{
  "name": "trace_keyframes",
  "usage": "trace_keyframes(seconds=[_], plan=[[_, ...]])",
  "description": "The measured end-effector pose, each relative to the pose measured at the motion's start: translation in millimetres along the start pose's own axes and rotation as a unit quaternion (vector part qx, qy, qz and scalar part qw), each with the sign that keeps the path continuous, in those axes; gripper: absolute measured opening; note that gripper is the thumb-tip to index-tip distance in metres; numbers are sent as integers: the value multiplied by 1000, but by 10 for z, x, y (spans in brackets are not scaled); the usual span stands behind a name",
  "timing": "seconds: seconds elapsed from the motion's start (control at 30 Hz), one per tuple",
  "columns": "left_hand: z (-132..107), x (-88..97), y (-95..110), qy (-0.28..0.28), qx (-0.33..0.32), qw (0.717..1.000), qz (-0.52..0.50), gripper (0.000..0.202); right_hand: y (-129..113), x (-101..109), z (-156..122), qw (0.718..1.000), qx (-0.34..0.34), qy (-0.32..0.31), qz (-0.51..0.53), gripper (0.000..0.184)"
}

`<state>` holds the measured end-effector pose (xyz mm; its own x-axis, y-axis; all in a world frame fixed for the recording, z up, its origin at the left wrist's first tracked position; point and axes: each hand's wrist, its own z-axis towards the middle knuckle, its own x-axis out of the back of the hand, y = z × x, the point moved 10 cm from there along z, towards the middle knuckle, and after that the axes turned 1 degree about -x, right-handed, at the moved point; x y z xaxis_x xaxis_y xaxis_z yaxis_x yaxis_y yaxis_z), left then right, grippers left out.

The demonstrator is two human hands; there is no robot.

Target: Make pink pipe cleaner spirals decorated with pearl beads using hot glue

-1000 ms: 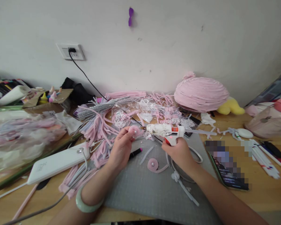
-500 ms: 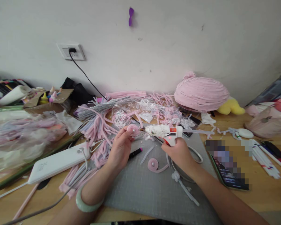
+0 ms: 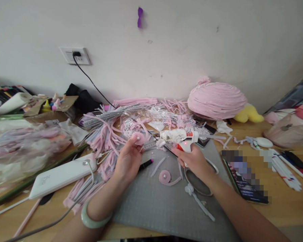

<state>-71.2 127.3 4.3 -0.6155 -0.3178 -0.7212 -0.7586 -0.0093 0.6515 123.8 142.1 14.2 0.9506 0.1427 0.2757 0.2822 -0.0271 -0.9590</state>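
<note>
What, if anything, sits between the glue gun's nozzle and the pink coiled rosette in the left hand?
Nothing visible. The white hot-glue gun in the right hand points at the pink coiled rosette, pinched by the left hand, across an open gap.

Bangle: you wear one smooth, rounded bangle (image 3: pixel 91 218), pale milky green and slightly glossy, a plain closed ring that sits snugly.
Left hand: your left hand (image 3: pixel 127 161), just beyond the bangle, is bare; its nails are too small to make out.
Left forearm: your left forearm (image 3: pixel 104 200) is uncovered on both sides of the bangle.
Right hand: your right hand (image 3: pixel 194 161), across from the bangle, is bare as well.
Right forearm: your right forearm (image 3: pixel 232 205), opposite the bangle, is uncovered down to the frame's lower edge.
</note>
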Motion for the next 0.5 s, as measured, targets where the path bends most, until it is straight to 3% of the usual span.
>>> trace_keyframes(seconds=[0.1,0.2,0.3,0.43,0.5], plan=[[12,30,-32,13,15,999,-30,9,86,70,73,999,-28,3,20,32],[2,21,-53,10,22,999,-36,10,158,200,168,994,-43,23,-98,29],[-23,-18,-83,-6,29,999,-26,11,200,304,253,969,-42,33,-242,30],[-58,-79,-141,-39,40,998,3,12,273,377,287,936,-61,23,-347,44],[-75,-109,-167,-59,38,997,16,12,182,469,257,919,-43,71,-386,42]])
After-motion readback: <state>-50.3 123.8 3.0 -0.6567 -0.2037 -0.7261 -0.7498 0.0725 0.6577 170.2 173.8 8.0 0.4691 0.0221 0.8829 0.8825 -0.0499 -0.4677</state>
